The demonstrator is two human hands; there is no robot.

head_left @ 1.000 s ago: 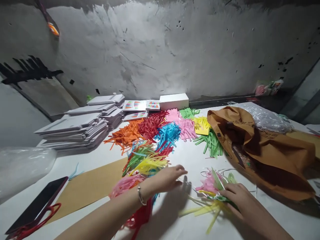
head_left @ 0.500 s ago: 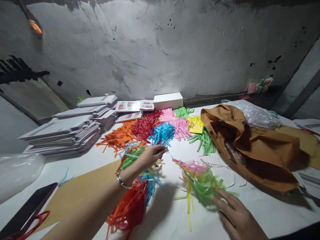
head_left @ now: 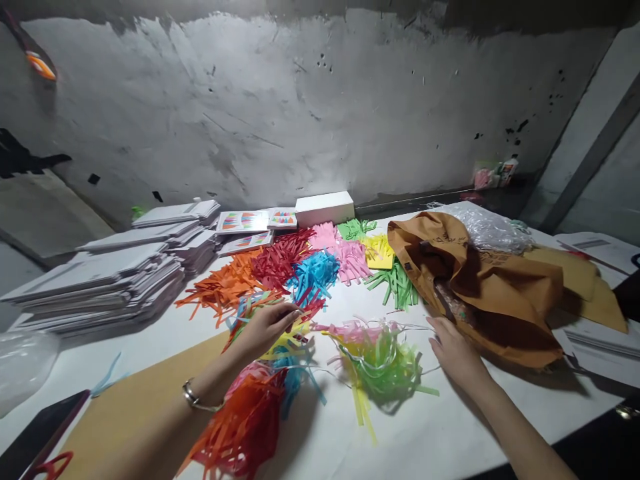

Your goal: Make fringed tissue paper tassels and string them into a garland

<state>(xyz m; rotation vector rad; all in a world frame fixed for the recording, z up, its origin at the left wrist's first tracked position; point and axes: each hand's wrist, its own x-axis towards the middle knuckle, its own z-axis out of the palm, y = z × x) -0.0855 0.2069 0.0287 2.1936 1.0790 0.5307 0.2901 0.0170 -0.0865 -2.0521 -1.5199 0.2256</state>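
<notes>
My left hand (head_left: 275, 323), with a silver bracelet on the wrist, is closed in a pinch on the white string at the left end of a tissue-paper fringe garland. This pink, yellow and green fringe bundle (head_left: 393, 363) lies on the white table between my hands. To its right, my right hand (head_left: 453, 347) pinches a trailing length of white string (head_left: 417, 327). Beneath and beside my left forearm is a red and orange fringe bundle (head_left: 250, 420), with blue fringe (head_left: 295, 373) next to it. The forearm hides part of these.
Fringe piles lie further back: orange (head_left: 220, 283), dark red (head_left: 283, 260), blue (head_left: 315, 273), pink (head_left: 353, 260) and yellow (head_left: 379, 252). A brown bag (head_left: 505, 287) slumps at the right. Stacked white packs (head_left: 95, 287) stand left, near red-handled scissors (head_left: 53, 467). A white box (head_left: 325, 208) is behind.
My right hand has moved from the green fringe up to the string at its right. My left hand has shifted left and slightly down. The view has turned a little to the right.
</notes>
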